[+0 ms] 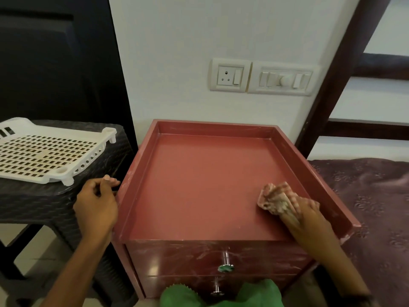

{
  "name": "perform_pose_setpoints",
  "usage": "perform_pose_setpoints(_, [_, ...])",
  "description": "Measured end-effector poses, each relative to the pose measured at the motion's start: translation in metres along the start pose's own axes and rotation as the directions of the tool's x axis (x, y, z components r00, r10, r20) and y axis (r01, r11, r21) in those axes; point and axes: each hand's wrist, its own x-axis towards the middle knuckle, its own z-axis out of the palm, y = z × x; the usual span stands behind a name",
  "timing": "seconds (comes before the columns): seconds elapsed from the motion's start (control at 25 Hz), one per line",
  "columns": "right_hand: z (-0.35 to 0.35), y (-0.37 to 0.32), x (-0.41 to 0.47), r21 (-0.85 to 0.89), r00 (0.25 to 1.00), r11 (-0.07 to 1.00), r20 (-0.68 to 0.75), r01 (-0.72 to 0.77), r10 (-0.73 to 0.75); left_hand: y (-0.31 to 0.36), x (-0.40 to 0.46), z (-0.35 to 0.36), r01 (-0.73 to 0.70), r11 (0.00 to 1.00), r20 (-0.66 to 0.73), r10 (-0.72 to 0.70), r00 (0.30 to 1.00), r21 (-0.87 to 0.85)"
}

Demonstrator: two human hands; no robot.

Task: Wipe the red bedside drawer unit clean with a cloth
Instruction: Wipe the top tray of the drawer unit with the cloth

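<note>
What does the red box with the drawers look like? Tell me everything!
The red drawer unit is a glossy, painted-looking cabinet against the white wall. Its top is a shallow tray, walled at the back and sides, open in front. Two drawers below have shiny metal knobs. Whitish dusty smears mark the rim and drawer fronts. The right hand presses a checked cloth onto the top; the left hand touches its left rim.

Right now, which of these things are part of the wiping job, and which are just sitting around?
In the job:
red drawer unit
checked cloth, gripped in the right hand
left hand, resting at the unit's left edge

Lying about:
white plastic rack on the dark side table
wall socket and switches
bed cover
</note>
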Motion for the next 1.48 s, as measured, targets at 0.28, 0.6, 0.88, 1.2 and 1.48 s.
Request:
perform_pose_setpoints(0.28, [0.036,-0.078,0.149,-0.036,0.998,0.999,0.065,0.024,-0.022,-0.002,0.002,0.002,-0.008,1.000,-0.006,0.007,1.000,-0.008])
perform_pose_setpoints(0.6, [0.096,-0.198,0.035,0.041,0.804,0.851,0.306,0.524,-0.510,-0.004,0.001,0.000,0.002,1.000,-0.019,-0.002,1.000,0.004])
perform_pose_setpoints(0.88, [0.022,-0.095,0.041,0.019,0.960,0.964,0.093,0.264,-0.264,-0.001,-0.001,-0.001,0.048,0.999,-0.017,-0.048,0.999,0.000])
perform_pose_setpoints(1.2, [0.037,-0.074,-0.027,-0.083,0.991,0.992,-0.086,0.099,-0.106,0.002,-0.004,0.000,0.126,0.988,0.027,-0.124,0.992,-0.093])
perform_pose_setpoints(1.48, [0.101,-0.183,-0.074,0.063,0.898,0.902,0.085,0.427,-0.431,0.004,-0.003,0.000,0.123,0.989,0.008,-0.123,0.992,-0.076])
